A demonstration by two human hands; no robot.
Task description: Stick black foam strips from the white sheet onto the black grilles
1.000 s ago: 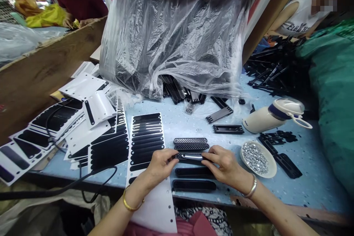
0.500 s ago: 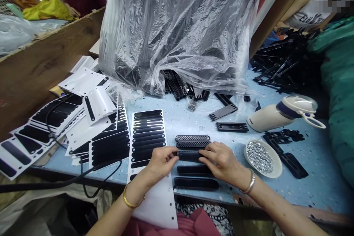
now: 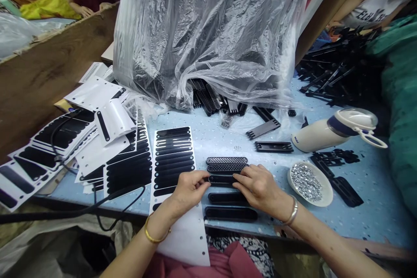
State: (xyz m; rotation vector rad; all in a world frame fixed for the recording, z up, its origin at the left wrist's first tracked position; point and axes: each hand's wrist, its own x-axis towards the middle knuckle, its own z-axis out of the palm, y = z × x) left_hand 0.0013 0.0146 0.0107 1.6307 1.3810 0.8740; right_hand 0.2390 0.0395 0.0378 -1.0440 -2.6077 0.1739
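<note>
My left hand pinches the left end of a long black plastic piece with rounded ends. My right hand has its thumb and fingers closed on the same piece toward its right end, hiding part of it. Two black pieces with a mesh-patterned top lie just beyond. On the near side are a smooth-topped black piece, partly behind my right hand, and another smooth black piece. A white sheet of black strip stickers lies left of the row, running under my left forearm.
At right stand a bowl of small metal parts and a lying bottle. Overlapping sticker sheets and a black cable are at left. A large plastic bag holds black parts behind. Other people sit beyond both sides.
The view has shifted slightly. Both hands stay on the same black piece, and the right fingers have slid a little left along it.
</note>
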